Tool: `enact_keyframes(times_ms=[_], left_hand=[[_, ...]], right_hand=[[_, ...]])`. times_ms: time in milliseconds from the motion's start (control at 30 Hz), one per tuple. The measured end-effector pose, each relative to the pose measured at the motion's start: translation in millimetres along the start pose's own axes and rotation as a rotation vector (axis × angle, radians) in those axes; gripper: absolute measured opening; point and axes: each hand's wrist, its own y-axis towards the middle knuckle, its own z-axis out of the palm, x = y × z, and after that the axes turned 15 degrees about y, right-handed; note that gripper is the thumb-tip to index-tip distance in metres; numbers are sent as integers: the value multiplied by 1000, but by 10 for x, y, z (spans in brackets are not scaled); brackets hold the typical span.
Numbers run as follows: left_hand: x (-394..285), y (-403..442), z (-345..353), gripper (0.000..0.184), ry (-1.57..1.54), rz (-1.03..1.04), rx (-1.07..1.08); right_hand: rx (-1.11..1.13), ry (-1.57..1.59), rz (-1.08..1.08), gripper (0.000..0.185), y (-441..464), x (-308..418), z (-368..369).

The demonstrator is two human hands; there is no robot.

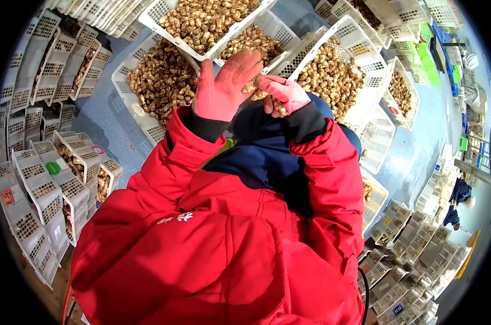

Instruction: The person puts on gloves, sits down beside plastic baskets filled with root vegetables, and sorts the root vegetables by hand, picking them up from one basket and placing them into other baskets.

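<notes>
Both my hands wear pink gloves. My left hand (224,86) is raised with its palm flat and fingers stretched out, over the inner edges of the crates, holding nothing visible. My right hand (286,95) is closed, its fingers curled around a small brown-and-cream lump (278,106); whether it is a bulb or a shellfish I cannot tell. Similar lumps fill the white perforated crate (152,21) at the front, the crate (135,111) on the left and the tilted crate (371,89) on the right. Another crate (278,30) between them is partly filled.
Stacked white crates (37,187) stand along my left side, some holding lumps. More crates (400,97) line the right, with stacks (413,244) farther back. Blue floor (102,116) shows between them. A person (459,197) is at the far right.
</notes>
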Motion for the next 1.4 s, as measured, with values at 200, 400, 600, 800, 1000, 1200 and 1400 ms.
enact_keyframes(times_ms=[200,400,600,800,1000,1200,1400], left_hand=[[0,16,-17,68,-85,-87,-135],[-110,46,-155,62,-159,-131,-253],[-205,36,-166,59,-195,-51,-298],[-236,-12,-235,59,-240,-30,-224],[-310,-31,-211,58,-223,-31,-271],[-800,506,-425,67,-9,183,-283],[-384,387,-1664,61,902,45,-308]], right_hand=[[-7,-29,-98,36,110,-163,-35],[18,119,-186,37,118,-211,-69],[43,33,-199,33,58,-126,-118],[63,14,-204,33,12,-86,-96],[58,10,-195,34,10,-79,-75],[51,-69,-200,41,4,-102,-58],[46,120,-265,33,44,-103,-81]])
